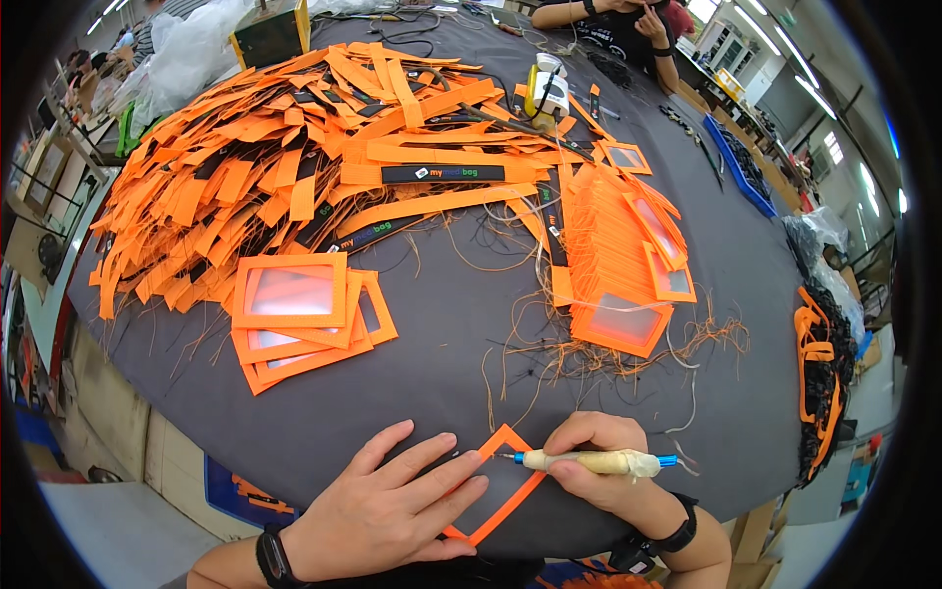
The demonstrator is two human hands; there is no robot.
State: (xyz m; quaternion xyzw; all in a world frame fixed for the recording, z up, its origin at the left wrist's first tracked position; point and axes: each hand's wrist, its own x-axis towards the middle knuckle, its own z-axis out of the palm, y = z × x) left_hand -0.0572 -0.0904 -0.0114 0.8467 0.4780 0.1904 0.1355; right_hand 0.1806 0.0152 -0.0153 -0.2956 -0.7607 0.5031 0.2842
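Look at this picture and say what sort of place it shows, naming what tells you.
Probably a small sewing or bag-making workshop. A big grey table carries a heap of orange straps and stacked orange window frames; the left hand presses one orange frame flat while the right hand works it with a pen-like tool.

A great heap of orange and black straps (294, 128) covers the far left of the grey table (442, 363). Nearer lies a stack of orange window frames (294, 319), and to the right a fanned row of the same frames (618, 245) (loose threads (589, 358) tangled beside it). Another person (618, 29) sits at the far edge.
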